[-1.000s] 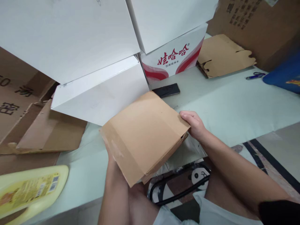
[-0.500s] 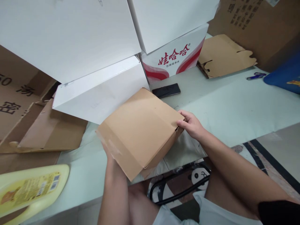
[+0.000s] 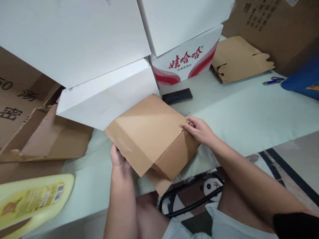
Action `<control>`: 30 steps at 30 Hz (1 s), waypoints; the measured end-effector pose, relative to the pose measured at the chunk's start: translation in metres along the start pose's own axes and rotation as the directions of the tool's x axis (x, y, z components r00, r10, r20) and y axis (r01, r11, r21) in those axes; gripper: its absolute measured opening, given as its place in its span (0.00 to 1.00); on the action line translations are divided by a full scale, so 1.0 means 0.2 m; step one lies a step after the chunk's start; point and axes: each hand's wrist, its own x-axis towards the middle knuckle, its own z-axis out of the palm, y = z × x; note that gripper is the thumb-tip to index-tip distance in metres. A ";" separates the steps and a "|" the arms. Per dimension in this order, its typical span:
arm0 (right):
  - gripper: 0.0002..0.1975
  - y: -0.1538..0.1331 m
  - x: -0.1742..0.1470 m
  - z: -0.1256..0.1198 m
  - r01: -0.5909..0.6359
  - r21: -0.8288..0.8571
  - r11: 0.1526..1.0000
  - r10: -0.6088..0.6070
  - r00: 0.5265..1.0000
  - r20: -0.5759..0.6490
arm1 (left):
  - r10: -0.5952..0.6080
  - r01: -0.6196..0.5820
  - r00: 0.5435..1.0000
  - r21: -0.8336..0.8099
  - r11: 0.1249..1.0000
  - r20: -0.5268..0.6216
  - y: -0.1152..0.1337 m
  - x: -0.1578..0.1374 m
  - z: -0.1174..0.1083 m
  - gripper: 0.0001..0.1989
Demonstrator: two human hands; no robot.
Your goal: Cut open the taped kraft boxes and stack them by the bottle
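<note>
A brown cardboard box point(image 3: 152, 127) is tilted over the front part of the table, its near-left end showing loose flaps. My right hand point(image 3: 198, 129) pinches the box's right corner, thumb on top and fingers curled at the edge. At the left end, my left hand point(image 3: 119, 157) is closed at the box below a long flap; its fingertips are partly hidden behind the cardboard. Just beyond the box's far corner lies a black phone point(image 3: 177, 96).
White boxes point(image 3: 109, 96) are stacked behind, one with red lettering point(image 3: 185, 61). Flattened cardboard point(image 3: 243, 59) and a blue-purple pen-like item point(image 3: 273, 81) lie at right, near a blue object point(image 3: 302, 79). A yellow bottle point(image 3: 50, 199) and open carton point(image 3: 56, 136) are at left.
The box has been tipped so its near side and a lower flap now show. My right hand has shifted slightly left, and more of my left hand is visible.
</note>
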 end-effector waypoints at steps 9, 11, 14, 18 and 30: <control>0.15 -0.01 -0.01 0.00 -0.032 -0.085 0.996 0.025 0.997 -0.076 | -0.127 0.127 0.991 -0.021 0.992 -0.031 0.04 -0.05 0.06 0.27; 0.15 -0.01 -0.01 0.00 -0.032 -0.059 0.998 0.028 0.997 -0.070 | -0.170 0.172 0.984 0.032 0.985 -0.055 0.04 -0.05 0.06 0.24; 0.18 -0.01 -0.02 0.01 -0.034 0.027 0.999 0.034 0.999 -0.031 | -0.213 0.215 0.976 0.072 0.974 -0.044 0.03 -0.06 0.05 0.22; 0.21 -0.02 -0.03 0.00 -0.050 0.146 0.988 0.049 0.999 0.005 | -0.168 0.164 0.985 0.082 0.983 0.041 0.04 -0.08 0.03 0.23; 0.20 -0.01 0.00 -0.06 0.032 0.237 0.971 -0.050 0.996 0.068 | -0.127 0.126 0.992 -0.018 0.992 -0.014 0.04 -0.04 -0.01 0.18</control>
